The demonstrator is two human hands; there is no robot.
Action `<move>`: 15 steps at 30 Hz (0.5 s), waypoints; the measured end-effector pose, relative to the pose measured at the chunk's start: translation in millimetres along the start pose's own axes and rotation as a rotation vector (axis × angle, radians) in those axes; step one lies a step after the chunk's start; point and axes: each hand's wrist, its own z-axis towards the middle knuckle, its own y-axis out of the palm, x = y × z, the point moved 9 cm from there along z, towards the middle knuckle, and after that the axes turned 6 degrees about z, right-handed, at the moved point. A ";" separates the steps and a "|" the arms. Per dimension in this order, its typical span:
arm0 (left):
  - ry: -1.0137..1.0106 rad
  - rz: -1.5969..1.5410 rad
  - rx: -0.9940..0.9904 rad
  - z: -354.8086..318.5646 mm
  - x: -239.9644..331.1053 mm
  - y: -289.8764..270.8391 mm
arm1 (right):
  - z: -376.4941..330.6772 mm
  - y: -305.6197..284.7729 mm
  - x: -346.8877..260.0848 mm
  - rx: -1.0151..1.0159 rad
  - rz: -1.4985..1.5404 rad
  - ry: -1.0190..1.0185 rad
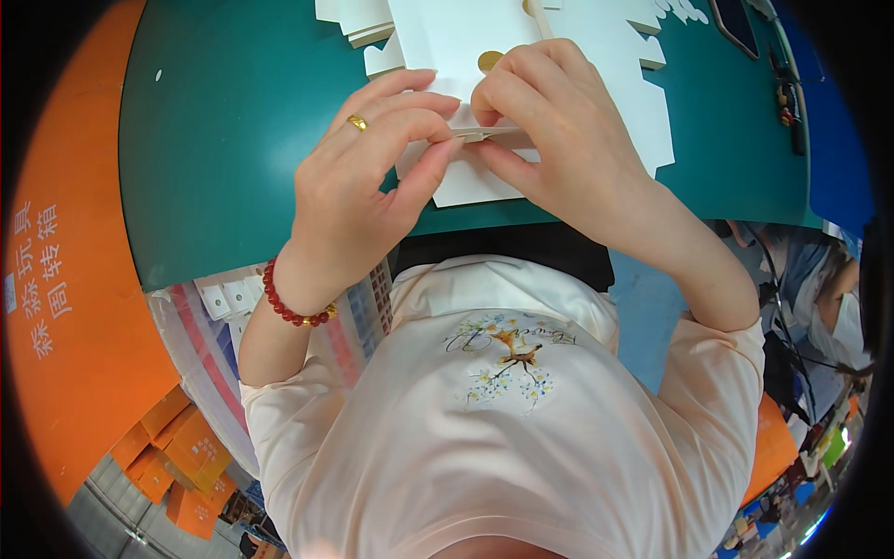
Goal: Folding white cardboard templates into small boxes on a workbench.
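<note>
Both hands work at a folded edge of a white cardboard piece (475, 183) near the front of the green table. My left hand (368, 163), with a gold ring and a red bead bracelet, pinches the edge between thumb and index finger. From the other side, my right hand (568, 130) grips the same edge with thumb and fingers, close to the left fingertips. Beneath and beyond lie flat white die-cut card sheets (643, 121), partly stacked. A round gold-coloured spot (489, 61) shows beside my right index finger.
The green table (223, 140) spreads out on both sides. A dark phone (736, 26) and a small bunch of trinkets (785, 104) lie at the far right. A big orange box (65, 186) stands at the left, above a clear bag (200, 335) with packed goods.
</note>
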 end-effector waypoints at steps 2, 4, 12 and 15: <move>-0.001 -0.001 0.030 -0.9 -0.1 -0.2 | 0.2 -5.9 0.8 -0.012 0.029 -0.026; -0.007 -0.003 0.060 -2.6 0.9 1.0 | -0.2 -9.7 8.0 -0.101 0.194 0.027; 0.045 0.036 0.112 1.0 3.7 -2.1 | 1.6 -11.7 4.8 -0.086 0.162 -0.014; 0.093 0.066 0.118 0.1 6.7 -1.7 | 1.0 -15.3 8.6 -0.112 0.239 0.005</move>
